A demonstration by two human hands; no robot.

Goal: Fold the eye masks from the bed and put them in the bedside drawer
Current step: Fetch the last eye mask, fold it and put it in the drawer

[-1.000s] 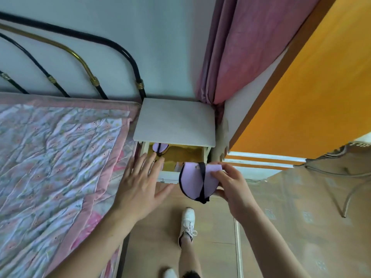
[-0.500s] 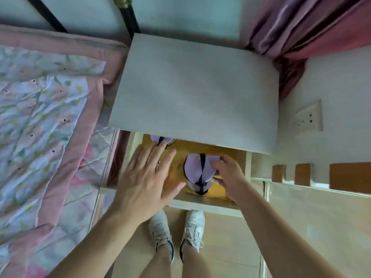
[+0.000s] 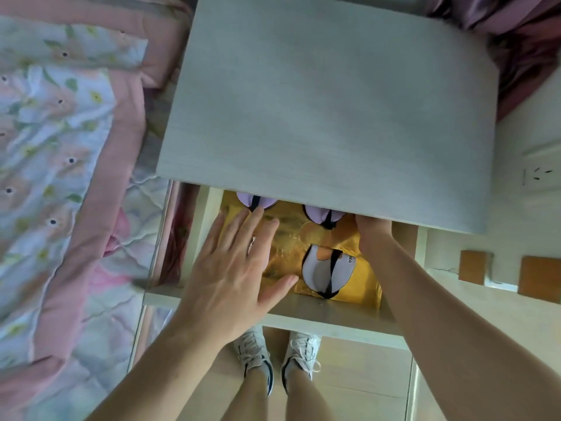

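Note:
The bedside drawer stands open, lined in shiny yellow. Three folded lilac eye masks with black straps lie in it. One eye mask rests near the front, one is at the back left, and one is at the back middle, half hidden under the nightstand top. My left hand is spread flat over the drawer's left part, its fingertips by the back-left mask. My right hand reaches into the back right, just beside the back-middle mask. Its fingers are hidden under the top.
The bed with a pink floral quilt lies directly left of the nightstand. A wall socket is on the right and a pink curtain at the top right. My white shoes stand below the drawer front.
My right hand has carried the folded mask from in front of the drawer into it and pushed toward the back. The view has dropped closer over the nightstand. My left hand stays over the drawer's left side.

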